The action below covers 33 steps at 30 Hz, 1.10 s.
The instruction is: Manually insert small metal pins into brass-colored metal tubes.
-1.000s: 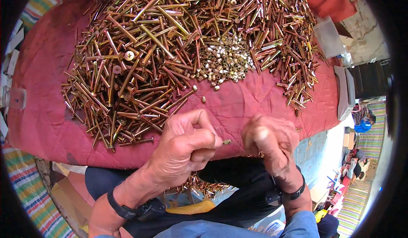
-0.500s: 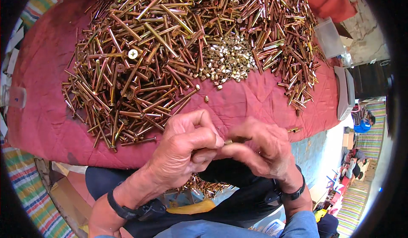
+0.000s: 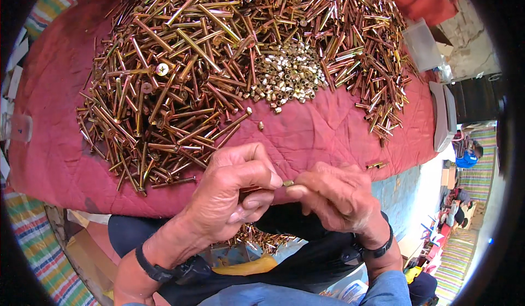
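In front of my body, above the near edge of the red quilted cover, my two hands meet with fingertips almost touching. My left hand (image 3: 229,188) is closed round a thin bolt, mostly hidden by the fingers. A small brass-coloured nut (image 3: 288,183) shows at its end, between the hands. Thumb and fingers of my right hand (image 3: 336,194) pinch at that nut from the right. Beyond the hands lies a heap of long brassy bolts (image 3: 153,114) with flat cross-slot heads. Small shiny nuts (image 3: 290,76) are piled to its right.
Another heap of coppery rods (image 3: 377,82) spreads at the right of the red quilted cover (image 3: 328,125). One loose nut (image 3: 261,125) sits apart from the pile. A clear plastic box (image 3: 424,46) stands at the right edge. More bolts (image 3: 262,239) lie below, between my legs.
My right hand, blurred before with fingers raised, has closed its fingertips at the small nut. The left hand keeps its grip with a slight shift. The heaps look unchanged.
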Motion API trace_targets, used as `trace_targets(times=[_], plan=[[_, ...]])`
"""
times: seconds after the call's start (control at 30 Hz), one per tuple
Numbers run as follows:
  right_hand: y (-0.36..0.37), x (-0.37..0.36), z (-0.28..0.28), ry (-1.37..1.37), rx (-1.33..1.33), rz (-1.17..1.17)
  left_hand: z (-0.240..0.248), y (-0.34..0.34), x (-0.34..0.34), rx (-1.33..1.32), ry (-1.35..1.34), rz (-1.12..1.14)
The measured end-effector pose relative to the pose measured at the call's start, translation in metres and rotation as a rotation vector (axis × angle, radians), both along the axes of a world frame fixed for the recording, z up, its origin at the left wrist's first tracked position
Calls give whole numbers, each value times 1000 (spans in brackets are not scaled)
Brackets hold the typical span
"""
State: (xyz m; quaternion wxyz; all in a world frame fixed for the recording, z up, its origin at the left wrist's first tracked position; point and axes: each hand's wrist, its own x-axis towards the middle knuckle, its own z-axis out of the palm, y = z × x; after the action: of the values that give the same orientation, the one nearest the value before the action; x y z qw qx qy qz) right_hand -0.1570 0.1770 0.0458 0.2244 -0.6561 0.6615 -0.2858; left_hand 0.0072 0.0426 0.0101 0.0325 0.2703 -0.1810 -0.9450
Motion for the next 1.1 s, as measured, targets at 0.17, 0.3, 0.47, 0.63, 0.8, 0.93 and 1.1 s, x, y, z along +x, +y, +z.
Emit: trace_targets(times=[0.17,0.3,0.47,0.63,0.8,0.93,1.1], plan=[[1,1,-5,-13,-93,-14,2,1,-2,21,-12,-16],[4,1,-6,24,-39,36,2,-2,0,38,23,-54],[4,2,-9,8,-202,33,-3,2,-2,60,5,-65],[13,-22,8,162,-156,9,8,4,0,-562,308,-471],[6,-68,-19,370,-173,-437,-1,-4,-5,-2346,-154,-38],[17,-111,-27,826,-228,-346,-16,-13,-3,-2617,-519,89],[14,-118,-40,902,-131,-355,-18,-8,-10,-2564,-518,127]])
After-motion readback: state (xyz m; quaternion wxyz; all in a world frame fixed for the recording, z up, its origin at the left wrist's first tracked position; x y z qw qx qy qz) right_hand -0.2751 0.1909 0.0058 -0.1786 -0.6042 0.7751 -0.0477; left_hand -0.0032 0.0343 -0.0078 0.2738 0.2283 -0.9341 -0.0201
